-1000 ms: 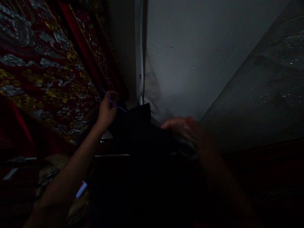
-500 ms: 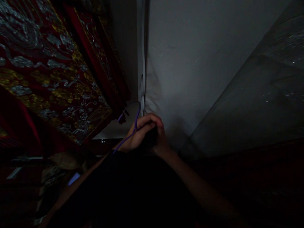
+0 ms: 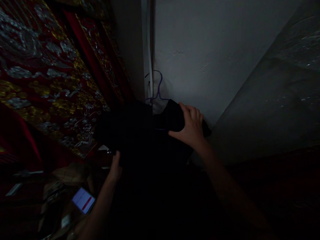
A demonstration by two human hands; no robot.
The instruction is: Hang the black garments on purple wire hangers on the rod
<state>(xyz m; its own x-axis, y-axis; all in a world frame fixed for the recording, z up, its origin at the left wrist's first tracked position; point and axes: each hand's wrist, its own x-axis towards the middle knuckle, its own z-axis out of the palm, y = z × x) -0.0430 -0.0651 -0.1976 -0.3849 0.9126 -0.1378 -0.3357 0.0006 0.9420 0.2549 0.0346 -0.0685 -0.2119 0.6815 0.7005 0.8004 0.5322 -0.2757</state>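
A purple clothes hanger hangs by its hook at the pale strip on the wall. On it is a black garment, whose folds are lost in the dark. My right hand is closed round the garment's right shoulder, thumb below and fingers over the top. Lower down, at the garment's left side, is my left hand with its thumb pointing up. The left fingers are hidden by the dark cloth, so their grip does not show.
Red cloth with gold and silver embroidery fills the left. A lit phone lies at lower left among dim clutter. Ahead are a pale wall and the narrow vertical strip. Shiny sheeting covers the right side.
The hanger has moved up and right, from beside my wrist to the wall strip. My hands, together before, have parted: the right to the garment's shoulder, the left down and left.
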